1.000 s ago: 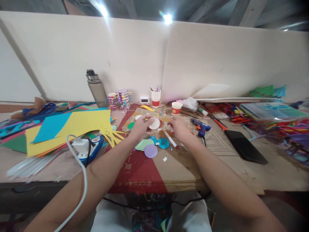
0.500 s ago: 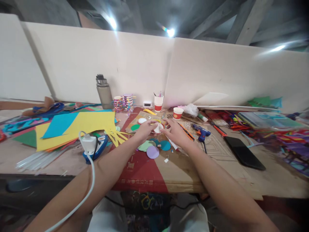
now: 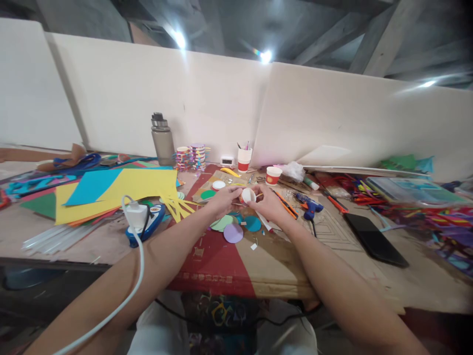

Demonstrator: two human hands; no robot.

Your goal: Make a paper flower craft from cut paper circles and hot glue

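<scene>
Between my two hands is a small paper cup (image 3: 249,195), tilted so that its white inside faces me. My left hand (image 3: 226,199) pinches it at the left side, fingers closed. From the right, my right hand (image 3: 269,202) grips the cup, with the thumb near its rim. A narrow yellowish strip shows by the right fingers; whether it is fixed to the cup I cannot tell. Below the hands lie a purple paper disc (image 3: 233,233), a blue disc (image 3: 253,224) and pale green discs (image 3: 221,223). A green disc (image 3: 208,195) and a white disc (image 3: 219,185) lie left of the cup.
A red-white cup (image 3: 273,175) and a pen cup (image 3: 244,159) stand behind. Right are a blue glue gun (image 3: 309,206), an orange-black cutter (image 3: 285,204) and a phone (image 3: 375,239). Left are yellow sheets (image 3: 148,185), a power strip (image 3: 148,227) with a white cable, and a bottle (image 3: 162,140).
The cup has turned in my hands, its opening now showing more plainly, and has shifted slightly right. Both hands stay on it. The view has moved a little.
</scene>
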